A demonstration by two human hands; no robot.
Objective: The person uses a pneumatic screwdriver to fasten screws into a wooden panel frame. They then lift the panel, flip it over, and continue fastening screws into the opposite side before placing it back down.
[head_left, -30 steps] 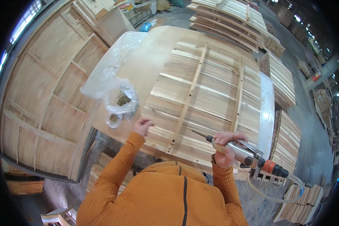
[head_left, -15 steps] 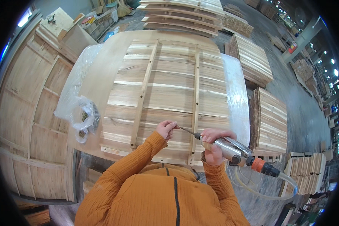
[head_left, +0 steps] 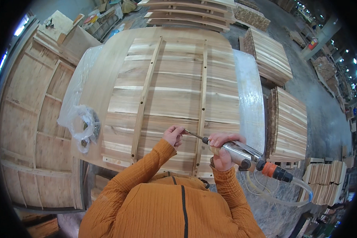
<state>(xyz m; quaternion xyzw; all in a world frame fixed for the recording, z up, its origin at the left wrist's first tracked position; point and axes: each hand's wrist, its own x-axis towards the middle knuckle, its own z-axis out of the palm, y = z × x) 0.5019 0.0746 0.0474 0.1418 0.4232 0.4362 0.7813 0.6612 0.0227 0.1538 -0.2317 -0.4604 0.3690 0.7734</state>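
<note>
My right hand point(head_left: 224, 150) is wrapped around a silver air screwdriver point(head_left: 242, 154) with an orange collar and a hose at its rear. Its long thin bit point(head_left: 195, 135) points left toward my left hand point(head_left: 174, 136). The left thumb and fingers are pinched together at the tip of the bit; whatever small thing they hold there is too small to make out. Both hands are over a slatted wooden panel point(head_left: 170, 95) lying flat. Two long battens run across its slats, a left batten point(head_left: 146, 91) and a right batten point(head_left: 202, 93), both with dark holes. The bit passes above the right batten.
A clear plastic bag point(head_left: 92, 129) with small dark contents lies left of the panel. Plastic-wrapped material point(head_left: 250, 91) shows along the right edge. Stacks of wooden panels point(head_left: 287, 127) stand to the right, another stack point(head_left: 190, 16) beyond. A framed wooden structure point(head_left: 37, 131) is at left.
The panel has shifted slightly up and left in view. My hands and the screwdriver keep nearly the same pose, with the left fingers still at the bit's tip.
</note>
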